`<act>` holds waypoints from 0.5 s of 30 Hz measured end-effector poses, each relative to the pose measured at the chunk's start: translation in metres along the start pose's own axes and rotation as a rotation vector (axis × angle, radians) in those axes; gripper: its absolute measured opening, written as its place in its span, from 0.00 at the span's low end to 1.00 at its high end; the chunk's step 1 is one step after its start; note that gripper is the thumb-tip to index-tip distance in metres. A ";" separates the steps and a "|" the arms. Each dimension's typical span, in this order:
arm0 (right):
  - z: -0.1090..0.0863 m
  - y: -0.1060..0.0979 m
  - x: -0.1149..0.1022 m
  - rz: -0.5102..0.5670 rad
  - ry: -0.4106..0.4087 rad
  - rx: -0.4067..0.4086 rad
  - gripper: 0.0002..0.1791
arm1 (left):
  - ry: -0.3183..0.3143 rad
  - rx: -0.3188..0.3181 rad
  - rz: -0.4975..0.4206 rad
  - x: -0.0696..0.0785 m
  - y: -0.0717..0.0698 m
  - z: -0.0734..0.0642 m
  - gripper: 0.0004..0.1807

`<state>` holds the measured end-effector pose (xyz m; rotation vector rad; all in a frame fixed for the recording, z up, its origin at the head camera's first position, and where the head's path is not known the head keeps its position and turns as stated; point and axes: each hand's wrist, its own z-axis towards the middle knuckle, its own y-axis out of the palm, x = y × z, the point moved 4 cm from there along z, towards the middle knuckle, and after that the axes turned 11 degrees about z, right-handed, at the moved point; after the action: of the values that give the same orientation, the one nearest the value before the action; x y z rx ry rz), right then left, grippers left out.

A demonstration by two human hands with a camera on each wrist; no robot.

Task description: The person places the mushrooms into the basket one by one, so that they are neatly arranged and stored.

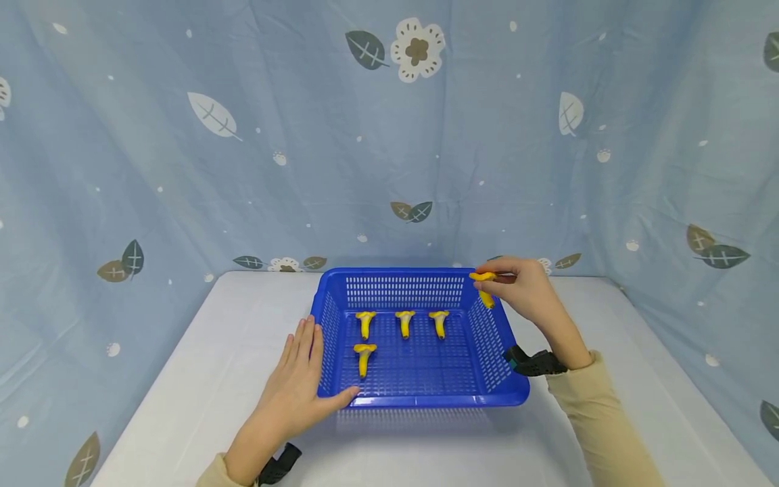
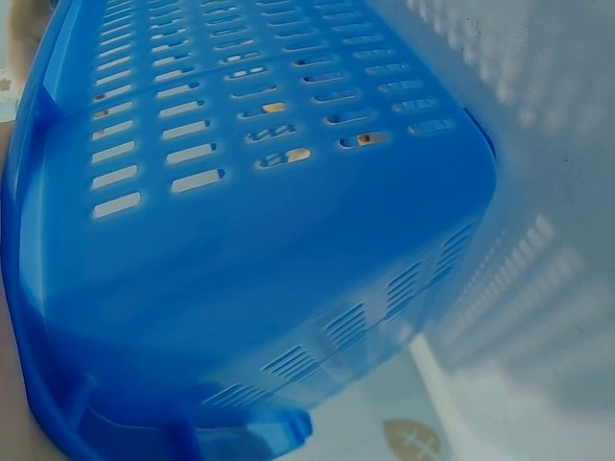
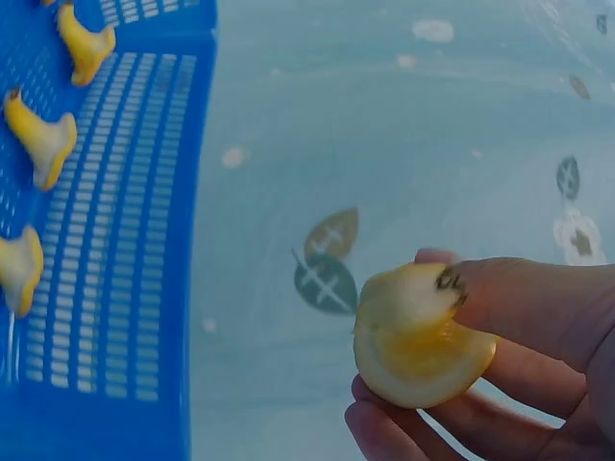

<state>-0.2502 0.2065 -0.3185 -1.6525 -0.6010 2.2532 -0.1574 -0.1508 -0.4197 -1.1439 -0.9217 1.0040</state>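
Note:
My right hand (image 1: 517, 287) pinches a yellow mushroom (image 3: 408, 336) by its stem and cap, above the back right corner of the blue plastic basket (image 1: 420, 400). In the right wrist view the thumb lies over the dark stem end. Inside the basket, three yellow mushrooms stand in a row along the back, the middle one (image 1: 405, 325) between a left one (image 1: 365, 325) and a right one (image 1: 441, 325). Another mushroom (image 1: 364, 360) lies in front of the left one. My left hand (image 1: 298, 382) rests with straight fingers on the basket's left rim, thumb at the front rim.
The basket stands on a white-covered table (image 1: 243, 318). Behind it hangs a blue curtain (image 1: 316, 149) with leaf and flower prints. Slotted basket walls (image 2: 269, 202) fill most of the left wrist view. A black wrist strap (image 1: 535, 362) sits over the basket's right side.

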 end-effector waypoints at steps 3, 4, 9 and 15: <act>0.007 0.011 -0.003 0.024 0.002 -0.026 0.15 | -0.001 -0.001 -0.001 0.000 0.000 0.000 0.68; 0.009 0.015 -0.003 0.030 0.003 -0.034 0.15 | -0.001 -0.001 -0.002 0.000 0.001 0.000 0.68; 0.020 0.038 -0.004 0.105 0.005 -0.091 0.13 | 0.004 0.005 -0.001 -0.001 0.001 0.001 0.68; 0.028 0.065 -0.002 0.118 -0.011 -0.141 0.12 | 0.008 0.008 -0.004 -0.001 0.002 0.001 0.68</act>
<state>-0.2746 0.1445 -0.3411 -1.7871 -0.6960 2.3524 -0.1588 -0.1507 -0.4217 -1.1384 -0.9124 0.9988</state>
